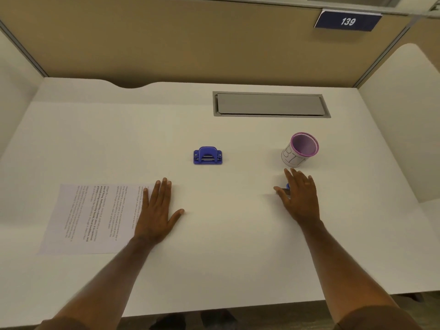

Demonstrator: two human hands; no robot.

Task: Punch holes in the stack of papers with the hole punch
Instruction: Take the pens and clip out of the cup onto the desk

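My left hand (158, 214) lies flat, fingers spread wide and holding nothing, its outer edge overlapping the right end of the stack of papers (95, 217), thin white sheets printed with lines of black text that lie flat at the front left of the smooth white desk (142, 129). The hole punch (207, 155), a small blue plastic block with an arched lever on top, sits alone mid-desk, beyond my left hand and apart from the sheets. My right hand (300, 197) rests open, palm down, over a small blue object (287, 186) too hidden to identify; whether my fingers grip it I cannot tell. Just beyond my right fingertips stands a cylindrical cup (300, 150) with a purple rim and lining and hand-drawn letters on its white side. Farther back, a grey rectangular hatch (270, 104) is set into the desktop. A tan fabric partition (190, 39) encloses the cubicle, carrying a dark blue plate (348, 20) numbered 139.
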